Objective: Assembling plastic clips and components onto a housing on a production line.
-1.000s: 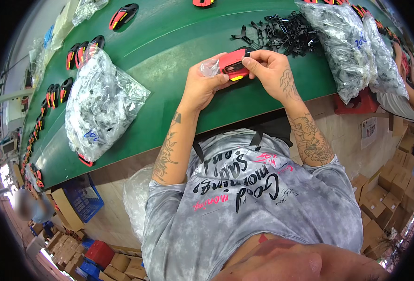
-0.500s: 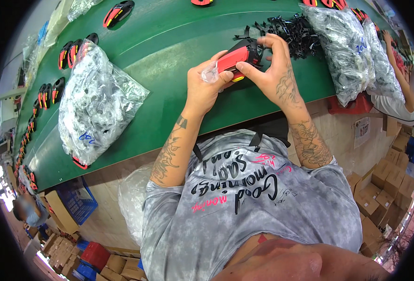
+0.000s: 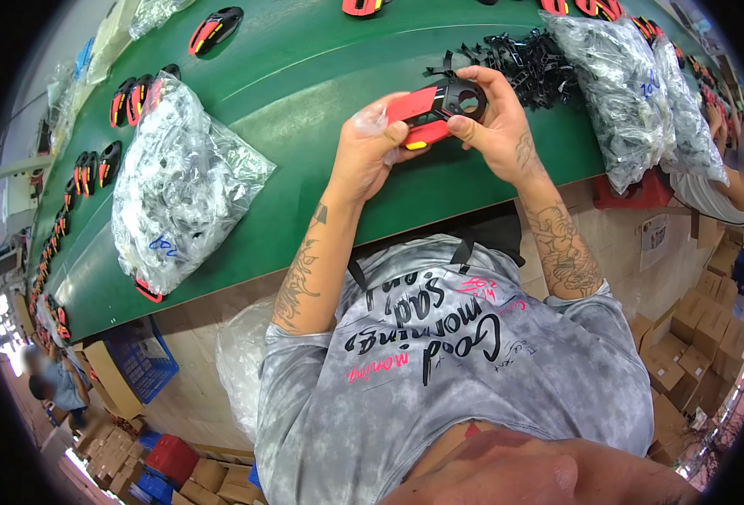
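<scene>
Above the green table I hold a red and black plastic housing (image 3: 414, 105) with a yellow accent and a round hole at its black end. My left hand (image 3: 367, 153) grips the red end, thumb on the near side, and a bit of clear plastic (image 3: 370, 119) lies against those fingers. At the black end, my right hand (image 3: 500, 118) curls its fingers around the far edge and presses its thumb on the near edge. A loose pile of small black plastic clips (image 3: 528, 71) lies just beyond my right hand.
Clear bags of parts lie on the green table (image 3: 305, 93): one bag (image 3: 178, 181) at left, others (image 3: 612, 93) at right. Similar red and black housings (image 3: 216, 32) stand along the far and left sides. Cardboard boxes (image 3: 688, 337) are stacked on the floor. A co-worker's arm (image 3: 717, 126) shows at right.
The housing has turned so its round hole now shows. My right fingers, raised off its black end before, have come down around it; my left hand still holds the red end.
</scene>
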`<state>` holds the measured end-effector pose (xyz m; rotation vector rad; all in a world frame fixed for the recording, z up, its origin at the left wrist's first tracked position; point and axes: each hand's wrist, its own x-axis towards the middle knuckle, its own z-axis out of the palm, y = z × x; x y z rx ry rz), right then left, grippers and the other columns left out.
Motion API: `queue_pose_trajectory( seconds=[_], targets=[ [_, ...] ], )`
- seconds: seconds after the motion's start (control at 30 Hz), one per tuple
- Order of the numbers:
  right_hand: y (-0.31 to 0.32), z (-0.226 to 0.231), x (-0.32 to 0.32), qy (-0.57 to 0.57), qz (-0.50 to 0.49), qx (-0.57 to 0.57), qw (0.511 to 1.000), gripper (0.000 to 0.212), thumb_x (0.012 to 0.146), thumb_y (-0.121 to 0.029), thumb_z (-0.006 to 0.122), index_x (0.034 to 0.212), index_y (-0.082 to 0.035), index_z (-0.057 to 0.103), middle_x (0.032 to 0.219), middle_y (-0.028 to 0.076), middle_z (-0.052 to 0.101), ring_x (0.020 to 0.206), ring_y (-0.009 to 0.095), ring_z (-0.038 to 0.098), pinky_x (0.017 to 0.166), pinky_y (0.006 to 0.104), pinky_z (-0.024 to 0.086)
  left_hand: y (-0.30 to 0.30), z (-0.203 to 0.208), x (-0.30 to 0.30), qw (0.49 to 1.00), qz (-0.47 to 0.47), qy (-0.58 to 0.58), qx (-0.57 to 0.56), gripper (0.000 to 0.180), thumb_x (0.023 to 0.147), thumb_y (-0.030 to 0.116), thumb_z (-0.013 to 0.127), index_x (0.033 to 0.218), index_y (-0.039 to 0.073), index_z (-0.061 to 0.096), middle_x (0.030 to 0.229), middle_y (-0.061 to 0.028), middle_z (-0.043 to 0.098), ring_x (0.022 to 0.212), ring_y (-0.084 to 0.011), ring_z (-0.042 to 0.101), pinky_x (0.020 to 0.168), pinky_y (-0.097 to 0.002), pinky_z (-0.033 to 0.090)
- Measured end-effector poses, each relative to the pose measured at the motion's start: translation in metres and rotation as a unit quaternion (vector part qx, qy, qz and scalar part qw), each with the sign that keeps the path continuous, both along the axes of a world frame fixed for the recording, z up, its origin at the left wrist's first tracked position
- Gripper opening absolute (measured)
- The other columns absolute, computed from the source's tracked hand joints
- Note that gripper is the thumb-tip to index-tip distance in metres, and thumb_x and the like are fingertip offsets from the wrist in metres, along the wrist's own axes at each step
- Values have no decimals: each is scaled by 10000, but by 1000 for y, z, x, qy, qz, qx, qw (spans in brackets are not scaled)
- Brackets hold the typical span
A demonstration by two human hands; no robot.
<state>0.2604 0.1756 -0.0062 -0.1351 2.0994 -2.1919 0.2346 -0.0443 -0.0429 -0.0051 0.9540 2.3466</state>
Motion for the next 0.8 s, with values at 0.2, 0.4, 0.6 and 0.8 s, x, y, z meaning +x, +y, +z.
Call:
queue_pose_trajectory(
  seconds=[0.2, 0.4, 0.6, 0.8],
  targets=[
    [-14, -24, 4, -86, -130, 57, 986, 486, 910, -231, 794, 1285, 7, 597, 1048, 48, 649, 928, 90, 610, 828, 256, 526, 10, -4, 13, 766, 110, 484, -408, 792, 622, -33, 887, 1350, 18, 580, 1220, -123, 629, 1106, -263, 643, 945, -370, 542],
    [-4, -33, 4, 0, -91, -35, 995, 529, 918, -328, 796, 1275, 2, 589, 1110, 87, 667, 953, 106, 629, 836, 271, 527, 13, 20, 11, 674, 180, 566, -438, 625, 641, 79, 878, 1221, 17, 655, 1081, -161, 662, 992, -338, 662, 885, -408, 545],
    [61, -5, 34, 28, -183, 3, 983, 332, 976, -122, 704, 1256, -5, 570, 1052, 77, 652, 925, 125, 648, 811, 258, 541, -63, 21, -98, 437, 132, 341, -821, 370, 960, 343, 662, 1068, -9, 703, 1046, -269, 633, 904, -441, 670, 806, -504, 552],
    [65, -24, 48, 31, -209, 47, 976, 225, 947, -54, 695, 1156, -8, 624, 867, 16, 643, 742, 72, 621, 685, 238, 525, -23, 35, -200, 388, 272, 476, -741, 578, 1003, 453, 600, 1352, -7, 568, 1261, -297, 598, 1059, -467, 672, 892, -518, 560]
  ],
)
